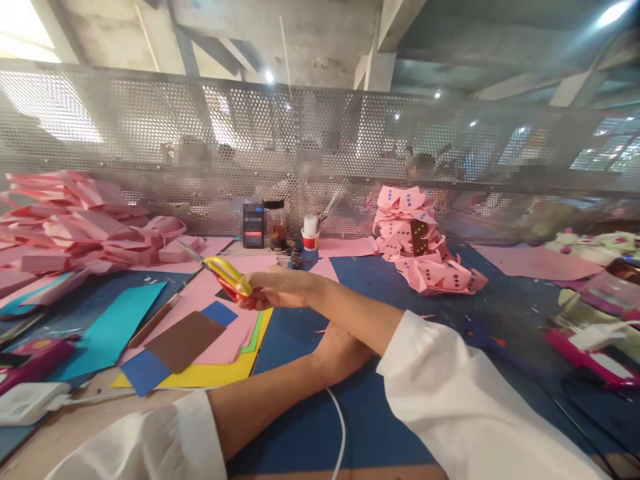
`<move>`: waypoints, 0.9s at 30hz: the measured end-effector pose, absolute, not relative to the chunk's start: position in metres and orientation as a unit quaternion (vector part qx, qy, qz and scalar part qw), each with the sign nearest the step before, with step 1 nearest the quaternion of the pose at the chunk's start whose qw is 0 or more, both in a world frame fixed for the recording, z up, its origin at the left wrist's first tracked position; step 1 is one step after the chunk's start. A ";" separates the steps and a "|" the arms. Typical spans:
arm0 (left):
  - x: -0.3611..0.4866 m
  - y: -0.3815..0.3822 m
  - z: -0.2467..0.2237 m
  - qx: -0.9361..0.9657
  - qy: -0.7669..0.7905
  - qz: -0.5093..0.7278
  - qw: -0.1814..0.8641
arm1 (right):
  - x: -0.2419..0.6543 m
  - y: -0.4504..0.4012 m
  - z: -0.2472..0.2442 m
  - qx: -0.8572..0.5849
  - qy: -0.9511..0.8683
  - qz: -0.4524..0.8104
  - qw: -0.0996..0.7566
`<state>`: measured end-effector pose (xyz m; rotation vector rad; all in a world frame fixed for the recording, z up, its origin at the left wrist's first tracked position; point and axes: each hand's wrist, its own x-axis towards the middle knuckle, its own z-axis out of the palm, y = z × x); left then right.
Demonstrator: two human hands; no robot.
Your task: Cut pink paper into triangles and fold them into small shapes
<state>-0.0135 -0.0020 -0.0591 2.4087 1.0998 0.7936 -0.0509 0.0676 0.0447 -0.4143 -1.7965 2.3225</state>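
Note:
My right hand (280,288) reaches across to the left, its fingers wrapped round the yellow and red handles of scissors (229,277) whose blades point up and left. Beneath my right forearm, my left hand (345,350) is low over the dark blue mat (290,333); the forearm hides its fingers and anything in them. Pink sheets (220,340), a brown piece (185,340), blue pieces (145,371) and a yellow sheet (210,375) lie overlapped at the left, below the scissors.
Pink folded pieces (90,220) are heaped at the left. Dotted pink pieces (407,230) stand piled behind the mat. A phone (253,225), a jar (276,225) and a red-white cup (311,237) stand by the mesh panel (330,147). A white cable (341,427) crosses the front.

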 end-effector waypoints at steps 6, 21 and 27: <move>-0.014 0.001 -0.057 0.837 0.429 0.296 0.167 | 0.056 0.040 0.065 -0.108 -0.595 0.766 0.216; -0.027 0.031 -0.031 0.726 0.486 0.264 0.409 | 0.237 0.002 0.007 -0.257 -0.575 0.703 0.330; -0.045 0.054 -0.024 0.636 0.494 0.308 0.506 | 0.244 0.000 -0.002 -0.278 -0.618 0.677 0.287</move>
